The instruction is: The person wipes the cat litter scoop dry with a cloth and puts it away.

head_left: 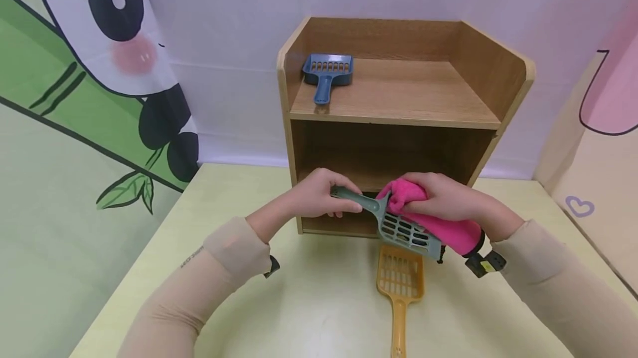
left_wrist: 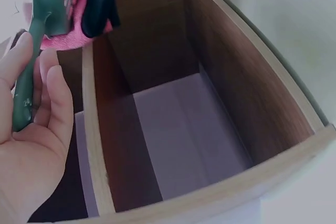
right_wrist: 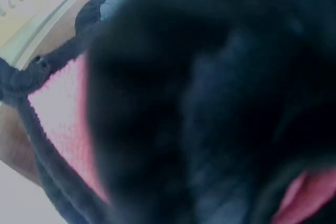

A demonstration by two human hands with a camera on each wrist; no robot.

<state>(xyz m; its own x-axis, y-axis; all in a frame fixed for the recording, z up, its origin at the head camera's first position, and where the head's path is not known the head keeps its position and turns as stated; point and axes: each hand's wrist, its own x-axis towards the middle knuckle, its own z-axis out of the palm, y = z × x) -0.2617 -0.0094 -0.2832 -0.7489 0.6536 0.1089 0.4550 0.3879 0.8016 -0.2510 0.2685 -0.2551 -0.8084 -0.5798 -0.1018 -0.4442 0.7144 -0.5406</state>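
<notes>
In the head view my left hand grips the handle of a grey-green slotted litter scoop, held tilted in front of the shelf. My right hand holds a bright pink cloth with dark edging against the scoop's upper side. Seen from the left wrist, the green handle lies between thumb and fingers of the left hand. In the right wrist view dark edging and the pink cloth fill most of the picture, and the hand is hidden. A yellow-orange litter scoop lies on the table below.
A wooden shelf unit stands at the back of the pale yellow table. On its top board sits a blue litter scoop, at the left. Behind hangs a printed cloth backdrop.
</notes>
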